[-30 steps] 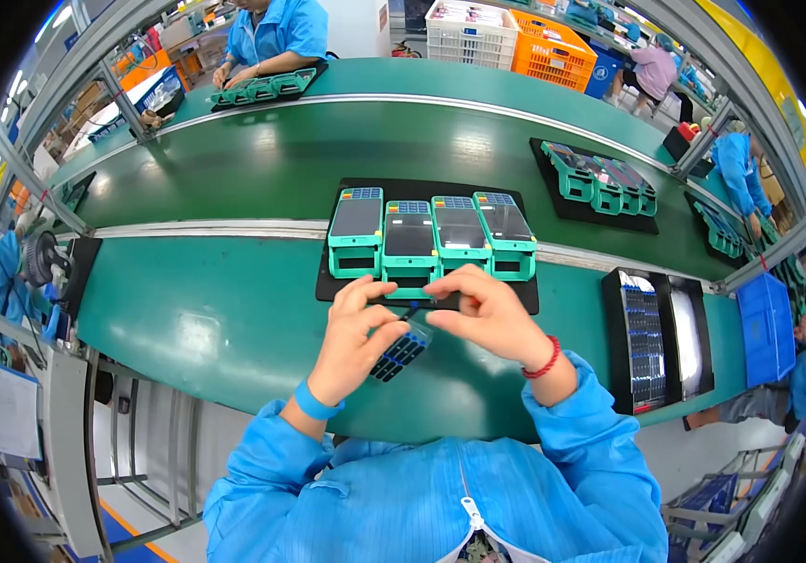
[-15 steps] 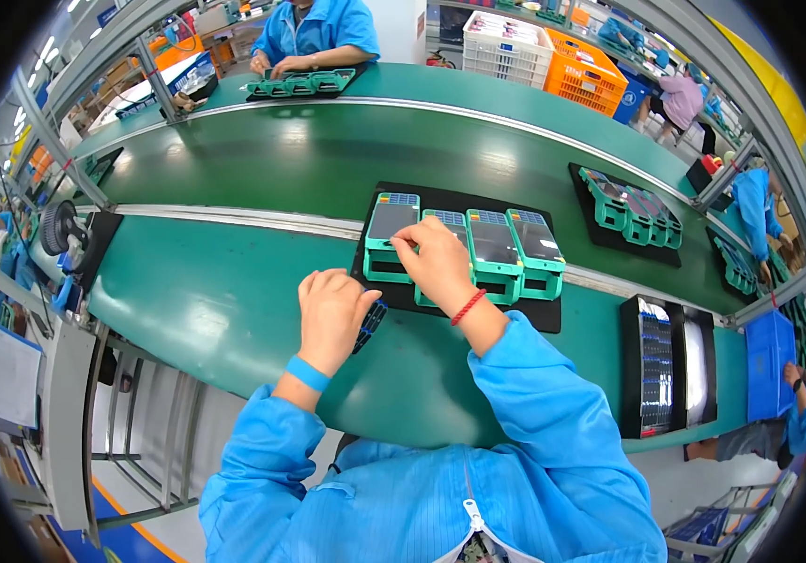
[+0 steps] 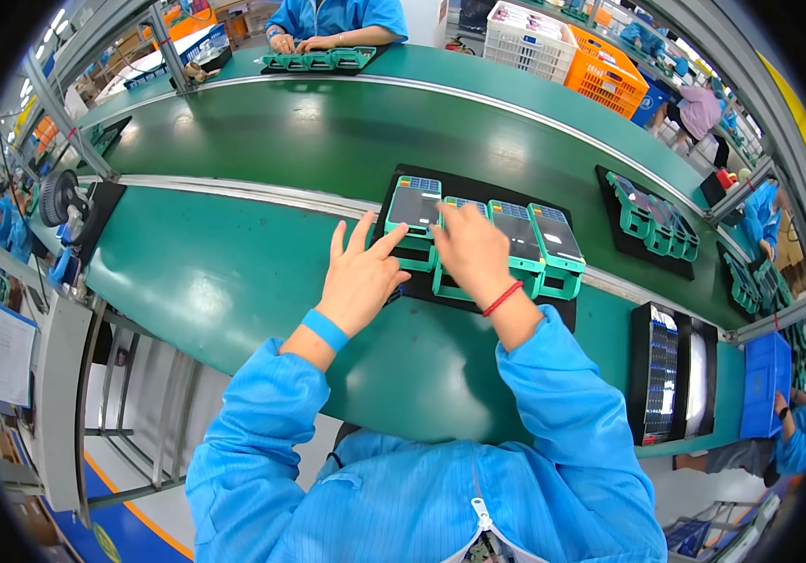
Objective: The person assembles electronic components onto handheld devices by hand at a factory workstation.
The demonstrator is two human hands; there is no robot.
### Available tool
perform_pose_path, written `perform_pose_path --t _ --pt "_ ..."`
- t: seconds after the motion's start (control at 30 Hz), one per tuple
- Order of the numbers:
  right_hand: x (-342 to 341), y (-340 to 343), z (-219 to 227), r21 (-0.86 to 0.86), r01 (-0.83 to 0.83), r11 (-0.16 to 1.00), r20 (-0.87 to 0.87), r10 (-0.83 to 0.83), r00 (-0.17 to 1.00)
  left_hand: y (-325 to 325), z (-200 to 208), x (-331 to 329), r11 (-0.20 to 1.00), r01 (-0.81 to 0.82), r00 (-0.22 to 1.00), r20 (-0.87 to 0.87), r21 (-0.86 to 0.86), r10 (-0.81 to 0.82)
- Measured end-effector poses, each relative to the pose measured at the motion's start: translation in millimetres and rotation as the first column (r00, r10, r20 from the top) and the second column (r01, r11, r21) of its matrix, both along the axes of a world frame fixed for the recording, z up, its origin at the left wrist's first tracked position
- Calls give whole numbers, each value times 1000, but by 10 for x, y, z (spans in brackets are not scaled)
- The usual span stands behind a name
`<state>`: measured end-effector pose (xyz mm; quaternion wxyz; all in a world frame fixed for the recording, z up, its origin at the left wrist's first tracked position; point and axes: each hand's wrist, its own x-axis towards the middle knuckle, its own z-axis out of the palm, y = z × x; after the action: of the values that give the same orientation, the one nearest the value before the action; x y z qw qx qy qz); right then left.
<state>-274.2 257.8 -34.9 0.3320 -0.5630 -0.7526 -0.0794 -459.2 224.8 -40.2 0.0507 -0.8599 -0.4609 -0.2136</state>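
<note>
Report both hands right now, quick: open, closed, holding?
Left hand: open, spread at the near row's leftmost device; whether it holds anything cannot be told.
Right hand: bent over the near row; grip hidden, cannot be told.

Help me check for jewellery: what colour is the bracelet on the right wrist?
The bracelet is red, clearest in the head view.

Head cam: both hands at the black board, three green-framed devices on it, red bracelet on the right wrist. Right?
Wrong count: the head view shows four green-framed devices on the black board. Both hands and the red bracelet are as you said.
</note>
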Motion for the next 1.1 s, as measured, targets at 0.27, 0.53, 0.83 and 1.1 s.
perform_pose_path --t 0.27,0.53,0.83,1.1 --pt "116 426 246 -643 -6 766 4 12 1000 -17 3 0 998 1 968 252 -59 14" --pt "198 -614 297 -404 -688 603 -771 181 611 -475 26 204 982 96 354 928 -163 119" --pt "545 -1140 151 -465 -735 493 -853 -26 522 -737 -28 495 773 576 388 921 -267 29" --pt "586 -1266 -75 -473 -655 589 -809 3 588 -830 -21 735 740 505 156 890 -445 428"
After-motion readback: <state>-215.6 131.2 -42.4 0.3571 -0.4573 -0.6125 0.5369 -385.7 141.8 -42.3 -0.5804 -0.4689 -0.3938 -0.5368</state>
